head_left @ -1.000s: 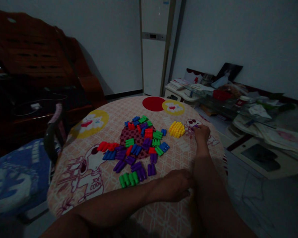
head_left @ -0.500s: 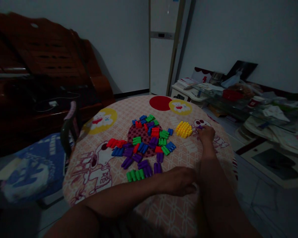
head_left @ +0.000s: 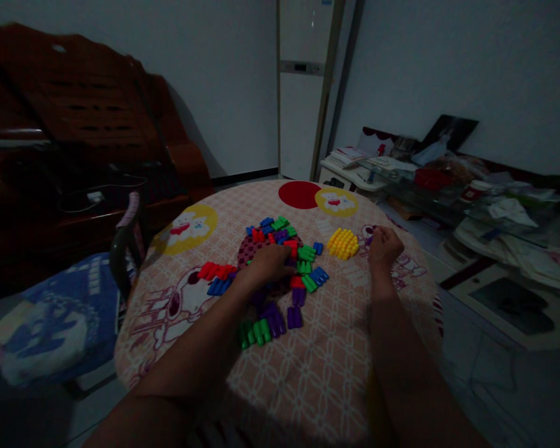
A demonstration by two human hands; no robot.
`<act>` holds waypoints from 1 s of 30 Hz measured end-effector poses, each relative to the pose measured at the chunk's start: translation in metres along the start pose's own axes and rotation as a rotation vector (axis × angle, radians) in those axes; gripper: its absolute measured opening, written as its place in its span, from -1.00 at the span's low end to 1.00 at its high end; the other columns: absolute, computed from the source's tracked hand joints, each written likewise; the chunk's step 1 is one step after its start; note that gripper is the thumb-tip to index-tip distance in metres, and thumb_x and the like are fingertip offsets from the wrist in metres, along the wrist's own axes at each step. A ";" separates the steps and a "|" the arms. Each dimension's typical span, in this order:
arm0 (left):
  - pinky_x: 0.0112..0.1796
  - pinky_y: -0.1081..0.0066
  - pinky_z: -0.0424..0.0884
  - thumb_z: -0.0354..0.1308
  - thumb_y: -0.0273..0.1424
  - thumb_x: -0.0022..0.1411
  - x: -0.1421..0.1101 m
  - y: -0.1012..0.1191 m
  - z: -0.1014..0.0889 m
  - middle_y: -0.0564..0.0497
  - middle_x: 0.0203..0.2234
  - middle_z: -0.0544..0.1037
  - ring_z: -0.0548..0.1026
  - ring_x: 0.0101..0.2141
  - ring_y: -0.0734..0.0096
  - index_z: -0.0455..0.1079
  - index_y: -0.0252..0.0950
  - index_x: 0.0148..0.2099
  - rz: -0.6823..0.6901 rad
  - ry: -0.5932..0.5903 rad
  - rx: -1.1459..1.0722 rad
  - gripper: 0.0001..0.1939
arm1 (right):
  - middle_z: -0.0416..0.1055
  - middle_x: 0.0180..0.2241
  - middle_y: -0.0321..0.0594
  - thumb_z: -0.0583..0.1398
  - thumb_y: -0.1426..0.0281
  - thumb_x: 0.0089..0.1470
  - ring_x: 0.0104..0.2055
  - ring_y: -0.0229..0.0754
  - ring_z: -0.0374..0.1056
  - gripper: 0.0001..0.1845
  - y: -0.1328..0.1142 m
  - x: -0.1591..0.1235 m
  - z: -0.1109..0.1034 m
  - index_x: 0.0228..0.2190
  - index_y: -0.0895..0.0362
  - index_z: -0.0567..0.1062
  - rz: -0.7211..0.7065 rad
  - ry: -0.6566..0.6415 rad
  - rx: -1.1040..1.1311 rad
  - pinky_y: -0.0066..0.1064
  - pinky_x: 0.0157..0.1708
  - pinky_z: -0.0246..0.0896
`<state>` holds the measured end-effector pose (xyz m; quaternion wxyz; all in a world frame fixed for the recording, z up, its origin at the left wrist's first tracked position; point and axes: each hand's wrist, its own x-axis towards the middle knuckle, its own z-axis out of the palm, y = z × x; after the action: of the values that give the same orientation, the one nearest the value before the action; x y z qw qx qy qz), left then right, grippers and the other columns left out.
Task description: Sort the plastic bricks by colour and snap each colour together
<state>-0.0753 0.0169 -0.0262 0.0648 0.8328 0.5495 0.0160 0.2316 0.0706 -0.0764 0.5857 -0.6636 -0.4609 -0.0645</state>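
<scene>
My left hand (head_left: 271, 264) reaches over the pile of plastic building blocks. Its fingers point down with a gap between forefinger and thumb, around a purple block (head_left: 289, 263) that is mostly hidden. Whether they touch it is unclear. At the table's right side my right hand (head_left: 385, 246) is closed, with a small purple block (head_left: 369, 241) at its fingertips. Left of that hand lies a compact group of yellow blocks (head_left: 343, 244). Green blocks (head_left: 260, 332) and purple blocks (head_left: 295, 317) lie in front of the pile; red blocks (head_left: 214, 271) lie left.
A patterned cloth covers the round table (head_left: 326, 373). On the left stands a chair (head_left: 126, 242) with a blue seat, and behind it a wooden bench (head_left: 88, 118). Beyond the table's right edge is a cluttered glass-topped cabinet (head_left: 410, 193).
My left hand has moved from the near edge, beside my right forearm, forward and left onto the pile. My right hand stays by the yellow group. The view has shifted slightly.
</scene>
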 end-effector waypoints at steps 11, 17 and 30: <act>-0.25 0.35 0.43 0.37 -0.25 -0.03 0.017 -0.008 0.013 -0.03 -0.28 0.58 0.53 -0.26 0.28 0.47 -0.34 -0.02 0.111 0.170 -1.138 -0.49 | 0.56 -0.40 -0.22 0.21 0.26 0.01 -0.42 -0.20 0.43 -0.74 -0.080 -0.041 0.006 -0.34 0.14 0.62 -0.084 -0.690 0.482 -0.40 -0.40 0.33; -0.16 0.32 0.47 0.47 -0.26 -0.10 0.013 0.007 0.019 -0.03 -0.28 0.59 0.56 -0.26 0.31 0.32 -0.35 0.20 0.058 0.069 -1.605 -0.18 | 0.57 -0.28 -0.28 0.20 0.37 0.01 -0.52 -0.30 0.37 -0.66 -0.097 -0.053 0.000 -0.15 0.03 0.62 -0.047 -1.181 0.666 -0.46 -0.53 0.30; -0.08 0.19 0.50 0.40 -0.12 0.02 0.013 -0.005 0.011 -0.22 -0.06 0.60 0.58 -0.11 0.14 0.45 -0.37 0.03 0.024 0.181 -1.482 -0.40 | 0.53 -0.51 -0.22 0.13 0.36 -0.07 -0.57 -0.21 0.37 -0.61 -0.018 0.015 -0.022 -0.22 0.23 0.61 0.315 -0.189 0.300 -0.40 -0.55 0.27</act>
<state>-0.0731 0.0297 -0.0383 0.5635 0.5723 0.3890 0.4513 0.2377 0.0583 -0.0474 0.6350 -0.6359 -0.4088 0.1594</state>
